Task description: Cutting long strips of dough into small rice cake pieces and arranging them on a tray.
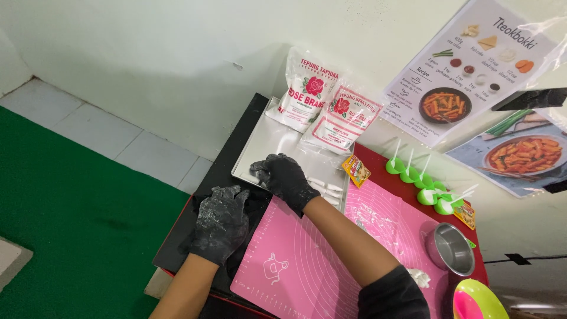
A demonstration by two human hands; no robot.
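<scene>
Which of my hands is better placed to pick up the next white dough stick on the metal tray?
Probably the right. The right hand in its floury black glove already rests on the flat metal tray, just beside the white dough sticks. The left hand lies off the tray, on the black surface.

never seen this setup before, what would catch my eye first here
Two hands in flour-dusted black gloves: the right hand reaches onto the metal tray, the left hand rests on the dark table edge. Below them lies a bright pink mat; two white flour bags lean against the wall.

A dark table (233,159) carries a metal tray (266,147) and pink mat (307,260).
</scene>
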